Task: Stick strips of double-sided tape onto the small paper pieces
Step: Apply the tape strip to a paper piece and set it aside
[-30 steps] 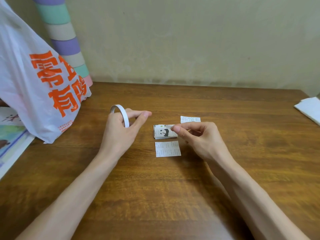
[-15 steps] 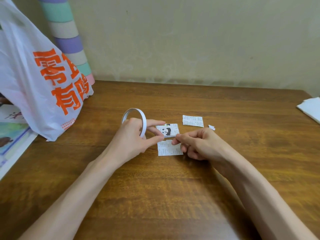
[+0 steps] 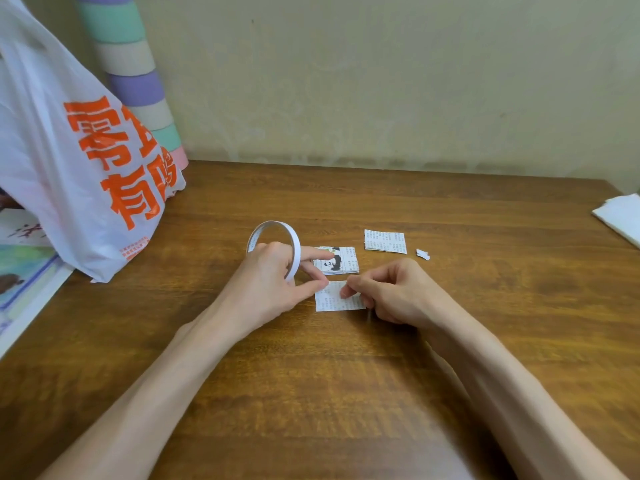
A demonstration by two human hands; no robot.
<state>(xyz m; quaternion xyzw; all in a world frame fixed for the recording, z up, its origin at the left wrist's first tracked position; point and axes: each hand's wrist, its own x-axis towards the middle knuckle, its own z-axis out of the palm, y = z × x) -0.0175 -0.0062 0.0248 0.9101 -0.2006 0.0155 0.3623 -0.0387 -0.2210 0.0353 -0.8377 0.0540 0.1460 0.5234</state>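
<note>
Left hand (image 3: 273, 285): fingers curled round the tape roll (image 3: 292, 245), forefinger through the ring, thumb tip at the paper piece's left corner.
Tape roll: a thin white ring held on edge above the table (image 3: 311, 393), its hole facing roughly toward the person.
Right hand (image 3: 391, 292): fingers curled, thumb and forefinger tips together on the paper piece; whether they pinch anything I cannot tell.
Paper piece (image 3: 332, 301): flat between the two hands, under both thumbs, long axis running left to right.
Panda stack (image 3: 341, 263): just beyond the paper piece, by the left forefinger tip.
Second stack (image 3: 384, 241): farther out, beyond the right hand.
Scrap (image 3: 422, 254): just right of the second stack.
Plastic bag (image 3: 79, 161): well left of the left hand.
</note>
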